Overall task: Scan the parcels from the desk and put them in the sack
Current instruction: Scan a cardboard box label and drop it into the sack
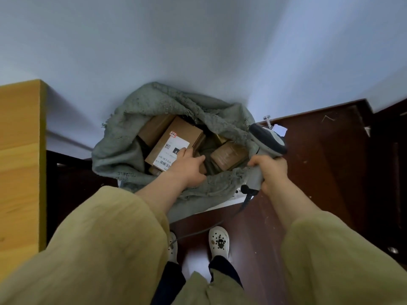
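A grey-green sack (123, 133) stands open on the floor against the wall. Inside it lie several brown cardboard parcels. The top one, a brown box with a white shipping label (176, 137), is gripped at its near corner by my left hand (189, 168), which reaches into the sack's mouth. Another brown parcel (229, 156) lies to its right, and one more (154, 126) behind it. My right hand (272, 170) holds a grey handheld barcode scanner (267, 139) by its handle at the sack's right rim; its dark cable trails down to the floor.
A light wooden desk (21, 164) fills the left edge. Dark red-brown wooden floor (319, 172) spreads to the right. My two white shoes (219, 241) stand just below the sack. The pale wall (198, 51) is behind it.
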Tool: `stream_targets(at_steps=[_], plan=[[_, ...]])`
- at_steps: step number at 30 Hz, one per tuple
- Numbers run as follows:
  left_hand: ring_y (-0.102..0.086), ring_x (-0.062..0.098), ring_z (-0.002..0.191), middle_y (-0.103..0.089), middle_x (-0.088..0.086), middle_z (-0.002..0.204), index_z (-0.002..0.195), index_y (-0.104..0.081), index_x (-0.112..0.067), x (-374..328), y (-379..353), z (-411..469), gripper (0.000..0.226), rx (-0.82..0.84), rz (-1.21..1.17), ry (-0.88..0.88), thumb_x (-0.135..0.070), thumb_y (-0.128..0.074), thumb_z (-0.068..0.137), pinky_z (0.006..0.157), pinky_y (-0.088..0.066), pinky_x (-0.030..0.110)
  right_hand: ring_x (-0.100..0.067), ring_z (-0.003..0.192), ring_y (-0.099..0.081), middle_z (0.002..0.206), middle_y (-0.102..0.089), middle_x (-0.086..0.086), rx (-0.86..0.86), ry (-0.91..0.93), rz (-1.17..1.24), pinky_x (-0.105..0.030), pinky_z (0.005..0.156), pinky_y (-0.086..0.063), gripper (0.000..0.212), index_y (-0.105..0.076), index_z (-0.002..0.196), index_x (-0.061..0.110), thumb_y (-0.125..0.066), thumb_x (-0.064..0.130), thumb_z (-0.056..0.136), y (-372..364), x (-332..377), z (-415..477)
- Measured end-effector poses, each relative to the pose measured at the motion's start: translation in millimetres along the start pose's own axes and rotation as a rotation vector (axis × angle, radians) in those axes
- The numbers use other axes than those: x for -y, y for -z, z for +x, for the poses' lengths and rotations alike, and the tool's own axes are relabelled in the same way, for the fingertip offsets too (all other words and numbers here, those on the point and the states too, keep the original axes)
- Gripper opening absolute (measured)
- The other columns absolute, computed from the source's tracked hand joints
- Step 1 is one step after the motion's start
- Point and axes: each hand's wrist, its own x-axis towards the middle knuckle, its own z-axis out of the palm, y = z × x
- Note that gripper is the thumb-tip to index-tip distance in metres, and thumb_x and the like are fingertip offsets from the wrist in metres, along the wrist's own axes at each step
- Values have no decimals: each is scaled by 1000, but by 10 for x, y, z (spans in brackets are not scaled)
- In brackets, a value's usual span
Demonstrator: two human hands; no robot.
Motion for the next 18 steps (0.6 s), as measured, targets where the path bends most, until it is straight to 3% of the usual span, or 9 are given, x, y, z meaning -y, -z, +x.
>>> stream_targets(at_steps=[2,5,8,11,15,18], plan=[[8,31,146,1,11,160,152,-18,-31,14,41,-76,73,-30,7,10,-38,-55,90,118,-9,42,-24,70,-57,83,-58,-11,24,4,-4,-34,62,-50,30,-56,94,2,-64,-12,69,-22,7,-104],[5,32,146,-2,11,160,152,-14,-31,59,154,-262,77,-98,36,38,-41,-56,88,119,-11,43,-25,63,-63,75,-63,-15,197,-28,48,-42,69,-58,18,-56,88,1,-60,-13,77,-103,43,-370],[-2,32,146,-7,14,159,152,-16,-27,157,330,-600,76,-218,21,62,-41,-56,88,118,-13,43,-19,49,-62,59,-64,-11,349,-19,10,-32,54,-57,9,-59,84,4,-60,-5,84,-261,106,-726],[-10,30,145,-15,13,158,152,-17,-24,314,487,-1084,75,-366,-33,109,-37,-55,89,118,-15,41,-14,42,-56,56,-62,-9,464,21,-37,-27,48,-50,5,-62,82,4,-61,-1,84,-526,184,-1128],[-25,29,140,-31,11,150,150,-23,-14,627,582,-1876,71,-535,-152,260,-29,-56,89,114,-23,35,-11,34,-47,50,-56,-8,659,21,-96,-22,40,-43,12,-57,76,5,-57,-2,86,-1006,182,-1749],[-31,31,136,-35,12,146,148,-26,-10,980,519,-2484,66,-619,-289,432,-28,-54,91,109,-29,37,-12,36,-47,51,-55,-7,873,-16,-184,-23,43,-44,10,-56,76,4,-57,0,85,-1347,64,-2279]])
